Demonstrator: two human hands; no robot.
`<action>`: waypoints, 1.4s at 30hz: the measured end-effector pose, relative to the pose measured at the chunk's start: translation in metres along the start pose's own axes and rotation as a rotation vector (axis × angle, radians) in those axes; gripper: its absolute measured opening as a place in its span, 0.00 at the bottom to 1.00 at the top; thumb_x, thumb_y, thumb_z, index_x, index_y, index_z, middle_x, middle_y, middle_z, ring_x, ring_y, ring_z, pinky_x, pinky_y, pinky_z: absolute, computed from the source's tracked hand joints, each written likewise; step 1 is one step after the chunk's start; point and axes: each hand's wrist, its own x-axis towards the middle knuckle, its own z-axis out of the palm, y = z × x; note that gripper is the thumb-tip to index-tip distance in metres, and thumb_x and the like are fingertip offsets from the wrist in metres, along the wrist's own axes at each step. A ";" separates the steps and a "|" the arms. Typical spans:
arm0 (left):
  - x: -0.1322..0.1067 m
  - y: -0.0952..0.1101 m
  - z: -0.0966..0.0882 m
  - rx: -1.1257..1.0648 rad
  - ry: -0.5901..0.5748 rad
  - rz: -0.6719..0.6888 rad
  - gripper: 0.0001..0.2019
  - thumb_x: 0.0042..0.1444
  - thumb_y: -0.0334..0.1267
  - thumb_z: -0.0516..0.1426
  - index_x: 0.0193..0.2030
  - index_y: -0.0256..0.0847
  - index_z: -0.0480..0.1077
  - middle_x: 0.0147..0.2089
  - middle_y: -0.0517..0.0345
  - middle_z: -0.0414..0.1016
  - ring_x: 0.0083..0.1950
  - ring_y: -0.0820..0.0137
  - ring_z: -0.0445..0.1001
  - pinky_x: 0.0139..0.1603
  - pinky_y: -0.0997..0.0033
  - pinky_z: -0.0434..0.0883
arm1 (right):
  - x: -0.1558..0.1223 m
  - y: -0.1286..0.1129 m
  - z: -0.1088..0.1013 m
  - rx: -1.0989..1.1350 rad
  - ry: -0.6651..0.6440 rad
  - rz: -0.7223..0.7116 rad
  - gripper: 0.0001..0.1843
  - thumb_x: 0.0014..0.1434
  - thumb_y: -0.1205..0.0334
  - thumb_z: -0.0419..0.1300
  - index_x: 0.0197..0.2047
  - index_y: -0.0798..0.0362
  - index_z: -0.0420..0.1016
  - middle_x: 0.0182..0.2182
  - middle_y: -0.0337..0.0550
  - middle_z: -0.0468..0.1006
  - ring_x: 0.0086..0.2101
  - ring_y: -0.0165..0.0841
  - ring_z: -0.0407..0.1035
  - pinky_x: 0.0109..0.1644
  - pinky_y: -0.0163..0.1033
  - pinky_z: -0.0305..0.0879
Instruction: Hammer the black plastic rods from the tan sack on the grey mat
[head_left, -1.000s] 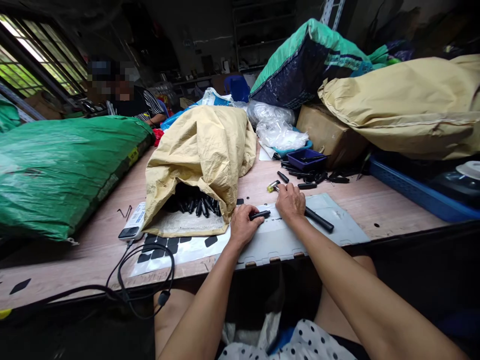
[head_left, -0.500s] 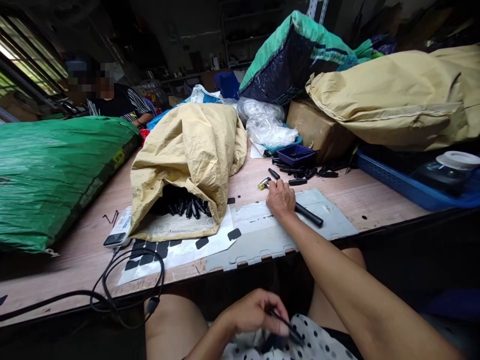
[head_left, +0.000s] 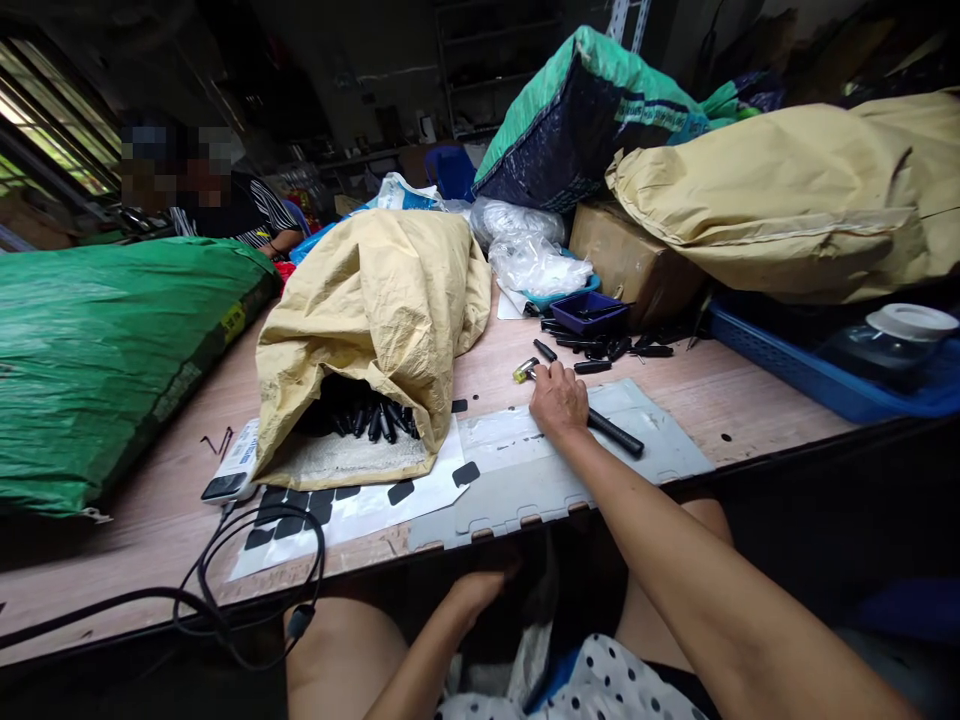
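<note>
On the grey board (head_left: 664, 450) at the table's front, my right hand (head_left: 559, 400) is closed around a small hammer (head_left: 616, 434). Its black grip sticks out to the right of the hand, and its yellowish head shows on the left. Just past the hand lie a few slim black handle-like pieces (head_left: 592, 367). My left hand (head_left: 481, 588) reaches below the table edge above my lap; shadow hides its fingers and anything in them. To the left, an open beige sack (head_left: 382, 280) lies on its side with several black pieces (head_left: 382, 420) in its mouth.
A full green sack (head_left: 112, 350) fills the left side. A white device (head_left: 232, 470) with a looped black cable sits by the beige sack. Behind the hammer are a purple tray (head_left: 589, 313) and a cardboard box (head_left: 630, 265); a blue basket (head_left: 795, 370) stands right. A person sits at back left.
My left hand has moved from my lap up and forward into the dark under the table edge; the black piece it held no longer shows. My right hand stays on the hammer.
</note>
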 end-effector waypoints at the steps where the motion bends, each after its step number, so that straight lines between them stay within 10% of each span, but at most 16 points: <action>1: -0.016 0.011 -0.005 -0.019 -0.093 -0.020 0.26 0.48 0.67 0.61 0.34 0.43 0.74 0.29 0.58 0.71 0.32 0.67 0.70 0.32 0.68 0.67 | 0.000 0.000 0.000 -0.001 0.004 -0.001 0.19 0.70 0.65 0.45 0.55 0.53 0.72 0.51 0.57 0.72 0.49 0.44 0.64 0.49 0.46 0.59; 4: -0.068 0.051 -0.040 -0.091 -0.557 -0.015 0.26 0.44 0.60 0.69 0.40 0.40 0.78 0.30 0.59 0.75 0.31 0.72 0.70 0.34 0.72 0.67 | -0.001 0.000 0.001 -0.002 0.016 -0.004 0.19 0.70 0.65 0.44 0.55 0.54 0.72 0.51 0.57 0.72 0.49 0.44 0.64 0.49 0.46 0.58; 6: -0.093 0.076 -0.076 -0.196 -0.586 0.023 0.26 0.47 0.60 0.68 0.42 0.39 0.79 0.30 0.55 0.76 0.30 0.69 0.73 0.35 0.69 0.70 | -0.001 0.000 0.002 -0.003 0.022 -0.007 0.19 0.70 0.65 0.44 0.55 0.54 0.72 0.51 0.57 0.72 0.49 0.44 0.64 0.49 0.46 0.58; 11: -0.069 0.101 -0.163 -0.247 0.750 0.255 0.21 0.50 0.59 0.64 0.35 0.41 0.75 0.29 0.57 0.73 0.28 0.70 0.67 0.30 0.72 0.64 | -0.001 0.000 0.002 -0.002 0.033 -0.011 0.18 0.70 0.66 0.44 0.54 0.54 0.72 0.50 0.56 0.73 0.49 0.44 0.65 0.48 0.46 0.58; 13: -0.042 0.100 -0.183 -0.044 1.089 0.160 0.20 0.53 0.57 0.60 0.35 0.41 0.75 0.30 0.56 0.74 0.31 0.67 0.69 0.32 0.70 0.65 | -0.001 0.000 0.003 -0.002 0.030 -0.010 0.18 0.70 0.66 0.44 0.55 0.54 0.72 0.50 0.56 0.73 0.49 0.44 0.65 0.48 0.46 0.58; 17: -0.010 0.103 -0.191 0.398 1.196 -0.114 0.16 0.55 0.52 0.58 0.36 0.42 0.77 0.35 0.47 0.80 0.40 0.55 0.77 0.40 0.62 0.69 | 0.000 0.000 0.003 0.004 0.027 -0.013 0.18 0.70 0.66 0.44 0.55 0.54 0.72 0.50 0.56 0.72 0.49 0.45 0.65 0.48 0.47 0.59; 23: -0.024 0.109 -0.180 0.531 1.163 -0.294 0.20 0.50 0.56 0.62 0.40 0.43 0.81 0.43 0.37 0.82 0.46 0.42 0.78 0.43 0.51 0.70 | 0.000 0.000 0.002 0.006 0.020 -0.004 0.18 0.70 0.65 0.45 0.55 0.54 0.72 0.51 0.56 0.72 0.50 0.44 0.65 0.49 0.45 0.58; 29: -0.061 0.093 -0.151 0.332 1.463 0.077 0.16 0.55 0.53 0.60 0.40 0.42 0.77 0.36 0.54 0.80 0.34 0.62 0.75 0.41 0.62 0.71 | 0.000 -0.001 0.001 -0.003 0.010 -0.003 0.18 0.70 0.65 0.45 0.55 0.54 0.72 0.51 0.57 0.72 0.50 0.44 0.65 0.49 0.46 0.59; 34: -0.049 0.115 -0.098 0.408 0.952 0.652 0.12 0.60 0.47 0.61 0.43 0.42 0.75 0.34 0.60 0.77 0.32 0.71 0.71 0.36 0.72 0.69 | -0.001 0.000 0.002 -0.003 0.027 -0.004 0.18 0.70 0.65 0.44 0.55 0.54 0.72 0.51 0.57 0.72 0.50 0.44 0.65 0.49 0.45 0.59; 42: 0.028 0.137 -0.088 0.652 0.648 0.606 0.05 0.60 0.35 0.61 0.43 0.42 0.74 0.40 0.56 0.75 0.42 0.65 0.72 0.46 0.66 0.68 | 0.000 0.000 0.003 -0.003 0.031 -0.007 0.18 0.70 0.65 0.45 0.55 0.54 0.71 0.51 0.56 0.72 0.50 0.44 0.66 0.49 0.46 0.59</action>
